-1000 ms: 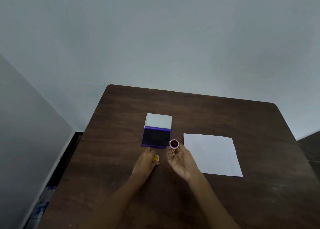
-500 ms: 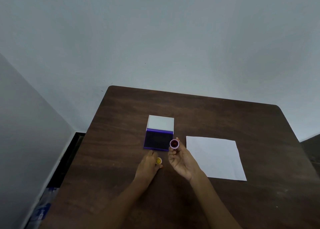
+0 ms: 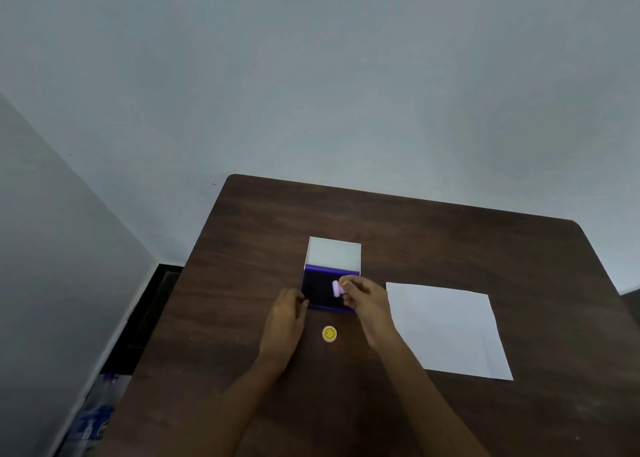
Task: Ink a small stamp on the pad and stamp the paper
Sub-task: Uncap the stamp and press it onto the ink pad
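Dark brown wood-grain table (image 3: pixel 450 249), set against a pale wall (image 3: pixel 311 76); it carries every item listed below.

White sheet of paper (image 3: pixel 446 328), lying flat on the table, beyond the back of the right hand and apart from it. No mark or writing can be made out on it.

Ink pad (image 3: pixel 320 292), open, its purple case holding a dark inked surface; the white lid (image 3: pixel 334 254) stands hinged back on the far side, beyond the fingertips of both hands. No brand or label is legible on case or lid.

Left hand (image 3: pixel 285 321), resting on the table with its fingers (image 3: pixel 300 301) touching the near left corner of the ink pad case; they lie against the case rather than closing round it.

Right hand (image 3: pixel 367 299), reaching over the right part of the pad, its fingers (image 3: pixel 348 281) pinched on the small stamp.

Small stamp (image 3: pixel 336 288), pale pink and slightly blurred, held at the tips of the right fingers directly over the dark inked surface. Whether its face touches the ink cannot be told.

Yellow round cap (image 3: pixel 329 334), lying loose on the table between the two wrists, nearer the person than either set of fingertips and touching neither hand. It bears a dark printed design, too small to read.
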Available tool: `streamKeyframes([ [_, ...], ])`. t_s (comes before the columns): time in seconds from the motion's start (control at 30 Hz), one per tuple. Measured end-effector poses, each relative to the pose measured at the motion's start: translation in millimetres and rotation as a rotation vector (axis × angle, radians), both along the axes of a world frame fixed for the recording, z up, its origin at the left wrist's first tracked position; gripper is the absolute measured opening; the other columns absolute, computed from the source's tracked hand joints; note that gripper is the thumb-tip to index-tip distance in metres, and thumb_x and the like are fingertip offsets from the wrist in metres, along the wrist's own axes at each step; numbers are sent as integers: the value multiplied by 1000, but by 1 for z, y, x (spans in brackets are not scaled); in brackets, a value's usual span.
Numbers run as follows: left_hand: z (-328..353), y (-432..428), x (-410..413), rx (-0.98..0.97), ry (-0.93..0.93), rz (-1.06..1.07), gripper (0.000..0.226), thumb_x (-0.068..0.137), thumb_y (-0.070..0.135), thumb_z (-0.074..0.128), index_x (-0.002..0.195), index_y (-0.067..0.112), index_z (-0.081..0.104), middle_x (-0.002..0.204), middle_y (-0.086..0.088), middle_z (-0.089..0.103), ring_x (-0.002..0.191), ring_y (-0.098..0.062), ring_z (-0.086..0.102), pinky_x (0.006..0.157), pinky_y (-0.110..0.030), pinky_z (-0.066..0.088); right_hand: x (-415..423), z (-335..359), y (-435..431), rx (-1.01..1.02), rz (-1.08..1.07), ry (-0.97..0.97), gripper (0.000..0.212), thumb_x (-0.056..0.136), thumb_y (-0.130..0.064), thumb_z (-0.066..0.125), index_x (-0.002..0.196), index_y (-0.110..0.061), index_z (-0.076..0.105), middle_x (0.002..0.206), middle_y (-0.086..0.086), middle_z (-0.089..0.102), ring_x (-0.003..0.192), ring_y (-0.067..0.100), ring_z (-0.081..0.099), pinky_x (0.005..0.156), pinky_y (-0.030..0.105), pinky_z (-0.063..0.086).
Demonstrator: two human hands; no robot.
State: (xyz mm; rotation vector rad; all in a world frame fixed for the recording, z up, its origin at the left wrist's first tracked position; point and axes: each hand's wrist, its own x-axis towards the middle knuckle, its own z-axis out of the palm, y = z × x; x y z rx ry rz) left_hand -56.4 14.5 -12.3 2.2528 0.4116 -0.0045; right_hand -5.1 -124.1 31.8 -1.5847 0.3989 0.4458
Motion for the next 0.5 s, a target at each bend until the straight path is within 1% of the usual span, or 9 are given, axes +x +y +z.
streamKeyframes([
  [0.03, -1, 4, 3, -15, 2, 37, 16, 92, 14, 49, 107, 15, 55, 111, -6, 59, 96, -12, 56, 83, -25, 47, 3, -2, 4, -96, 39, -60, 11, 85, -14, 62, 94, -12, 67, 107, 14, 68, 91, 19, 62, 79, 27, 51],
  [0.1, -3, 11, 11, -29, 14, 75, 20, 92, 10, 49, 110, 12, 56, 113, -9, 60, 95, -11, 55, 82, -23, 46, 10, -6, 13, -223, 123, -163, 17, 84, -12, 62, 100, -7, 67, 110, 15, 68, 100, 24, 62, 78, 24, 50],
  [0.2, -7, 15, 21, -29, 48, 70, 24, 91, 8, 49, 114, 6, 58, 115, -13, 63, 99, -17, 59, 83, -23, 46, 24, -10, 25, -446, 287, -264, 24, 87, -9, 57, 110, -2, 64, 118, 18, 63, 109, 28, 58, 91, 30, 46],
  [0.3, -9, 18, 30, -59, 93, 61, 25, 92, 8, 49, 114, 5, 60, 115, -15, 65, 100, -23, 63, 87, -30, 51, 36, -15, 38, -568, 419, -284, 27, 90, -11, 52, 113, 0, 62, 121, 20, 59, 108, 29, 57, 96, 32, 43],
  [0.37, -10, 20, 33, -70, 115, 38, 22, 91, 8, 51, 110, 4, 62, 112, -14, 66, 97, -23, 63, 87, -32, 52, 42, -16, 44, -621, 485, -276, 27, 92, -11, 48, 111, 1, 63, 119, 21, 58, 107, 30, 57, 92, 32, 43],
  [0.4, -11, 21, 34, -73, 120, 26, 21, 91, 8, 52, 109, 4, 62, 111, -14, 66, 95, -22, 63, 85, -31, 52, 45, -16, 46, -634, 514, -268, 26, 92, -9, 46, 107, 3, 64, 116, 23, 60, 105, 30, 57, 86, 31, 42],
  [0.47, -13, 24, 36, -80, 136, 12, 20, 90, 8, 53, 107, 5, 63, 107, -13, 67, 88, -18, 63, 80, -26, 50, 49, -14, 51, -630, 578, -252, 26, 91, -3, 44, 96, 8, 67, 108, 27, 63, 100, 34, 58, 77, 32, 41],
  [0.5, -14, 25, 36, -85, 149, 11, 19, 90, 9, 54, 106, 6, 63, 105, -13, 68, 83, -15, 61, 76, -23, 49, 50, -12, 54, -627, 607, -246, 27, 90, 0, 43, 93, 9, 67, 106, 28, 64, 99, 36, 59, 78, 35, 43],
])
